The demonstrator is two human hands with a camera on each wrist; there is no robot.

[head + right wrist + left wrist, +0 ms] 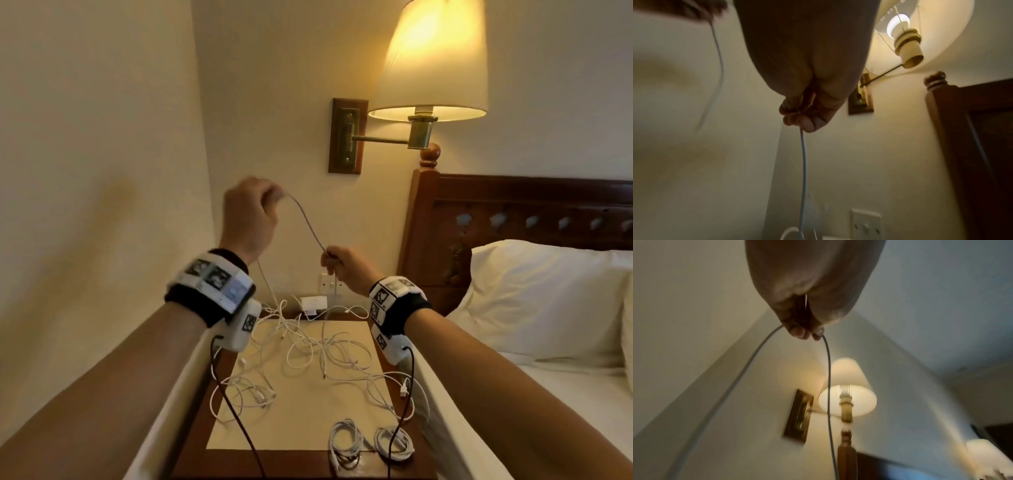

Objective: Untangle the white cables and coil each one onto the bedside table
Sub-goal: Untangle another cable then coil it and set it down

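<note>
Both hands (pixel 248 219) (pixel 342 270) pinch one white cable (pixel 305 219) above the cable-strewn bedside table (pixel 191 431), beside a lit wall lamp (pixel 431 61).

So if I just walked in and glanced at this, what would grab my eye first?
Probably the lit wall lamp glowing above the bed's wooden headboard. Next, the two raised hands: the left hand and the right hand each pinch one white cable strung between them in mid-air. Below lies a messy tangle of white cables on the bedside table, with two coiled cables at its near edge.
</note>
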